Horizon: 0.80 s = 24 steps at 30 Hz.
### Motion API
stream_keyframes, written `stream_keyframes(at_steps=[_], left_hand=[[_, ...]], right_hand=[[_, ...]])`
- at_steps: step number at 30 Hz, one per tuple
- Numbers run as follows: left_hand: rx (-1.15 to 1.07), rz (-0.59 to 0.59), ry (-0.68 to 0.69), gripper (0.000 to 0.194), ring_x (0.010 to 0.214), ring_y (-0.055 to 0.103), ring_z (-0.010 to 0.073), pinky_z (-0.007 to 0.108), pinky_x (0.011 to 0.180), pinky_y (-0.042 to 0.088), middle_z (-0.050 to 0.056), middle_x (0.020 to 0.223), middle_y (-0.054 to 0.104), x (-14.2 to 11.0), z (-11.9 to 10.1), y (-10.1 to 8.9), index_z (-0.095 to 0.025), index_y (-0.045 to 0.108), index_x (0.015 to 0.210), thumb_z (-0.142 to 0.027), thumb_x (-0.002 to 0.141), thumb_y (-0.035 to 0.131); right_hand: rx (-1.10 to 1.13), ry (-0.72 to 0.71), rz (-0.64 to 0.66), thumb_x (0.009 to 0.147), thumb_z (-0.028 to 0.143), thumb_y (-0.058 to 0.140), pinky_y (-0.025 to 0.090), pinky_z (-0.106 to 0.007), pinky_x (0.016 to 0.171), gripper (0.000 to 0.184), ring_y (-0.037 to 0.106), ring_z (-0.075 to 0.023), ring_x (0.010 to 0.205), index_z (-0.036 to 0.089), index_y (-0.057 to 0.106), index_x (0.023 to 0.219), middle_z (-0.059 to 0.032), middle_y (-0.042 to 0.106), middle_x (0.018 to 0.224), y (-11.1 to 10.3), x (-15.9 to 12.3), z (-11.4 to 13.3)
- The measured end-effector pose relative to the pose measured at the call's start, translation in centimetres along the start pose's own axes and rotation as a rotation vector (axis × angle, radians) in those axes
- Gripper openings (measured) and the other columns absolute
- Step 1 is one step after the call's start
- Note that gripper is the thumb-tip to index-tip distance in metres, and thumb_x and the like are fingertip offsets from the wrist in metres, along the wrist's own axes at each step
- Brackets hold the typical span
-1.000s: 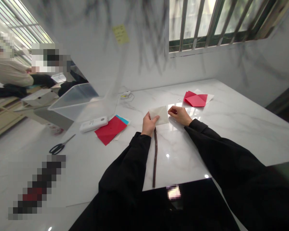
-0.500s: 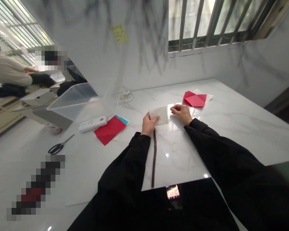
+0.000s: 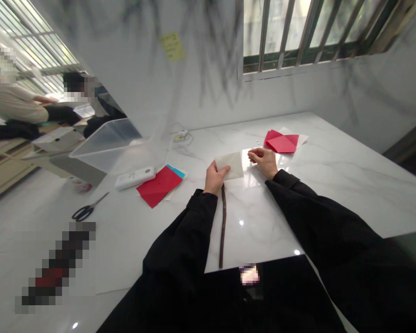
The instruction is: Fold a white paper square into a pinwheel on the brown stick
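My left hand [image 3: 214, 178] is closed on the near left corner of a folded cream paper [image 3: 231, 163] that lies on the white marble table [image 3: 333, 185]. My right hand [image 3: 264, 159] rests on the table just right of the paper, fingers curled together, a small gap between it and the paper's edge. A thin dark brown stick [image 3: 223, 224] runs from under my left hand toward me. Folded red paper [image 3: 282, 142] lies beyond my right hand on a white sheet.
Left of my hands lie red and blue paper sheets [image 3: 159, 185], a white device [image 3: 135, 178], black scissors [image 3: 86, 210] and a clear plastic bin [image 3: 107, 143]. A cable and plug [image 3: 180, 135] sit by the wall. Two people sit at the far left.
My right hand has drawn away from the cream paper's right edge, moving slightly right and farther. My left hand keeps its hold on the paper.
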<state>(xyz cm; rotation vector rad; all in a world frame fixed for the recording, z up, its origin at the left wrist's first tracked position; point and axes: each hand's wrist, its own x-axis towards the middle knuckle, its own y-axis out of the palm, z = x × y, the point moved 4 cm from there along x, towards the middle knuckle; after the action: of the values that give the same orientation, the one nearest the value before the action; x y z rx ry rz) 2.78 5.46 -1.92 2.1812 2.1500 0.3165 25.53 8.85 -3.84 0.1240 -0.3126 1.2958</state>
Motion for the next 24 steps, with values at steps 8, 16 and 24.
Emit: stream_keyframes(at_steps=[8,16,24], left_hand=[[-0.047,-0.005,-0.028,0.055,0.093,0.073,0.0257,0.043,0.091,0.059,0.012,0.105,0.078,-0.1,-0.6,-0.2,-0.014,0.068,0.109,-0.03,0.06,0.088],[-0.011,-0.025,-0.004,0.044,0.095,0.073,0.0275,0.044,0.093,0.057,0.013,0.104,0.079,0.1,-0.7,-0.7,-0.012,0.074,0.099,-0.032,0.062,0.088],[0.069,-0.018,-0.026,0.045,0.089,0.073,0.0259,0.041,0.088,0.057,0.011,0.099,0.079,-0.4,-0.8,-0.4,-0.012,0.076,0.097,-0.035,0.06,0.089]], right_hand=[[0.084,0.044,0.042,0.074,0.047,0.083,0.065,-0.04,0.079,0.035,0.077,-0.0229,0.077,0.018,0.074,0.091,-0.0075,0.078,0.081,0.5,-2.3,0.8],[0.157,0.083,0.04,0.073,0.057,0.082,0.061,-0.036,0.076,0.043,0.07,-0.0194,0.079,0.018,0.072,0.088,-0.0073,0.074,0.087,-0.6,-1.9,1.3],[-0.077,-0.347,-0.146,0.092,0.052,0.069,0.057,-0.031,0.07,0.03,0.062,-0.02,0.098,0.022,0.068,0.088,-0.0079,0.061,0.114,-0.3,-4.2,7.1]])
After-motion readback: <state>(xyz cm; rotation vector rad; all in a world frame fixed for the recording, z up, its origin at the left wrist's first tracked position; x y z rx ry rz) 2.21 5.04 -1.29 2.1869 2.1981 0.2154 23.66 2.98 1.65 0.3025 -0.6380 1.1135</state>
